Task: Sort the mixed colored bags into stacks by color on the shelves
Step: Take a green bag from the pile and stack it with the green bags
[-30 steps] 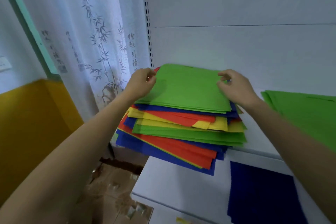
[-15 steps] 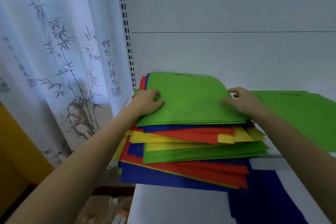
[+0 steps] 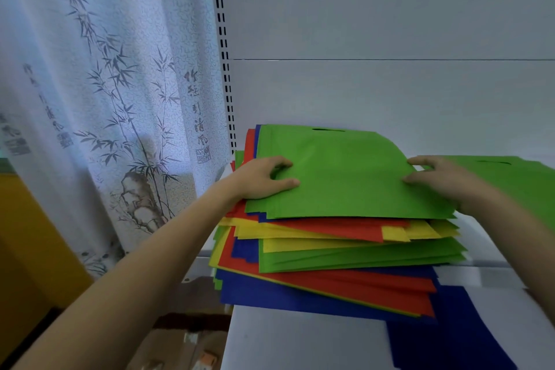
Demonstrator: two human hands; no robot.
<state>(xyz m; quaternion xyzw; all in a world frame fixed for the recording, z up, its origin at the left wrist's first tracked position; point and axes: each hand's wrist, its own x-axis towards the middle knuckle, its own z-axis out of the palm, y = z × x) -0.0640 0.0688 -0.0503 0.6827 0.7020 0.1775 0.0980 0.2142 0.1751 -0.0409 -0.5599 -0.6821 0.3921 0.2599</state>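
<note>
At the far left stands a yellow panel (image 3: 18, 234), and next to it hangs a white curtain (image 3: 105, 84) printed with grey bamboo, rocks and columns of characters. Below the curtain's edge, brown cardboard (image 3: 186, 339) lies on the floor, blurred. A slotted upright (image 3: 223, 48) marks the left side of the white shelving.

The left hand (image 3: 264, 179) reaches in over a bare forearm and grips the left edge of the top green bag (image 3: 345, 177), thumb lying on its upper face and fingers curled at the edge. That bag lies flat on top of the mixed stack (image 3: 330, 264), its cut-out handle slot at the far edge. The stack beneath it shows red, yellow, green and blue bags, fanned unevenly so their corners stick out on the left and front. It rests on the upper shelf (image 3: 486, 246) and overhangs the shelf's front edge.

The right hand (image 3: 435, 177) holds the same bag at its right edge, thumb on top and fingers bent round the border, where the far right corner curves upward. Just beside this hand, further right on the same shelf, lies a green stack (image 3: 516, 180), all 1 colour, with a handle slot visible. Below, on the lower shelf (image 3: 300, 339), dark blue bags (image 3: 450, 339) lie flat toward the right, partly under the overhanging stack
</note>
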